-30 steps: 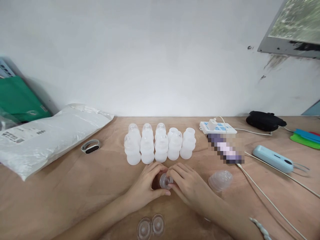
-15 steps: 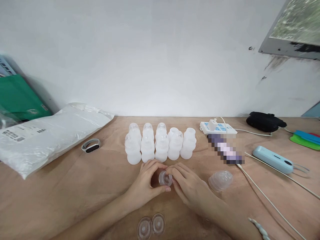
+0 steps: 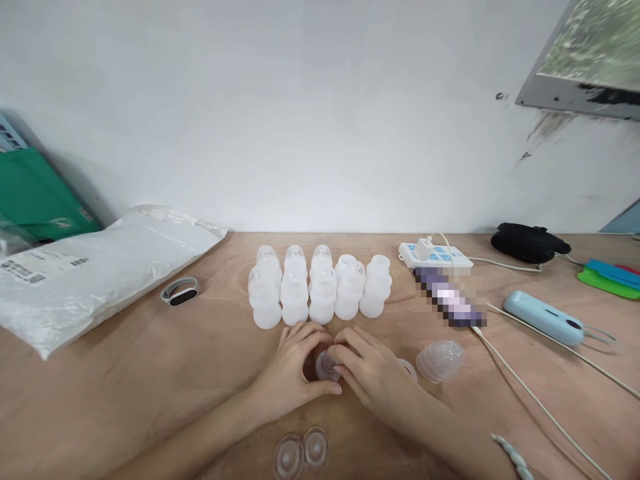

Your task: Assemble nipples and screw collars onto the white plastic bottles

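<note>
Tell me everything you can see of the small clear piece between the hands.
The small clear piece is round and see-through, apparently plastic, with a circular rim and rings or ridges inside it. The left hand curves around its left side; whether it touches is unclear. Fingertips of the right hand cover its right edge, seemingly touching it. Whether it rests on the tabletop cannot be told.

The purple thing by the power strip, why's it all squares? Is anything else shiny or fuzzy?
Head view: coarse squares cover the purple thing, hiding its details; head view: bright glare streaks the white plastic bag; head view: the clear piece by the right hand shows only faint edges.
</note>
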### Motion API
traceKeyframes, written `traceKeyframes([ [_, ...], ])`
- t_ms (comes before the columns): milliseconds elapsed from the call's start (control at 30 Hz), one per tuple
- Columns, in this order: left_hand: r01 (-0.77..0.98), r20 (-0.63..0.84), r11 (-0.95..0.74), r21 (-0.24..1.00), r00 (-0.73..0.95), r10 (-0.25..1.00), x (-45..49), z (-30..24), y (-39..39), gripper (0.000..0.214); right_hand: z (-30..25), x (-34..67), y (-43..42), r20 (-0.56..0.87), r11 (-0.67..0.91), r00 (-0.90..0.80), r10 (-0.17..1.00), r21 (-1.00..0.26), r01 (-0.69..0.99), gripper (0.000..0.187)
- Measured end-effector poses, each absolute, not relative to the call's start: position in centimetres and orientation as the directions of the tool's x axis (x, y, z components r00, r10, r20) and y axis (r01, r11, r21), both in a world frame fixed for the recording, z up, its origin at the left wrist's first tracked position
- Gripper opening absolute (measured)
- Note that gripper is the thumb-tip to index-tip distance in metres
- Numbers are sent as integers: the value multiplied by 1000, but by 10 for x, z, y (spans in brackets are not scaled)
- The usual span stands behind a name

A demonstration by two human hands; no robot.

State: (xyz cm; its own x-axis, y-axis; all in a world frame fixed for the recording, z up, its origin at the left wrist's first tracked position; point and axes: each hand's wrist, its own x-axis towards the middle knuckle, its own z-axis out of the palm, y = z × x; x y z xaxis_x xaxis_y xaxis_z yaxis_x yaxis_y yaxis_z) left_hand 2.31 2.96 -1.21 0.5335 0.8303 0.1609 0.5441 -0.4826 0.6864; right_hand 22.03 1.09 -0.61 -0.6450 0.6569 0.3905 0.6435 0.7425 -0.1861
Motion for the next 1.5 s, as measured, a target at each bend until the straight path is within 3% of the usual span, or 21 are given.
traceKeyframes([
  [200,531,159,-522,667,584,796,25,-10,29,36,-15,217,12,433,754,-646,628,-137,642,17],
  [367,492,172,-596,635,661,730,24,-15,28,40,-13,213,9,486,785,-659,575,-99,612,19],
  [900,448,169,-543,710,640,750,25,-15,28,45,5,224,9,647,830,-617,447,-42,556,30],
  [1033,495,133,-573,653,670,730,26,-17,29,46,4,220,9,567,816,-661,492,-36,577,30],
  [1100,497,128,-579,647,677,725,26,-15,28,46,9,222,8,548,811,-649,527,-98,576,25],
  [1233,497,101,-556,667,678,728,25,-10,27,53,41,242,20,622,732,-459,634,-291,616,16],
  [1333,505,74,-529,682,672,737,25,-8,27,64,75,265,51,649,602,-320,690,-269,752,15],
  [1500,491,92,-545,679,680,728,25,-11,27,72,110,278,125,403,568,-446,799,-267,778,25],
])
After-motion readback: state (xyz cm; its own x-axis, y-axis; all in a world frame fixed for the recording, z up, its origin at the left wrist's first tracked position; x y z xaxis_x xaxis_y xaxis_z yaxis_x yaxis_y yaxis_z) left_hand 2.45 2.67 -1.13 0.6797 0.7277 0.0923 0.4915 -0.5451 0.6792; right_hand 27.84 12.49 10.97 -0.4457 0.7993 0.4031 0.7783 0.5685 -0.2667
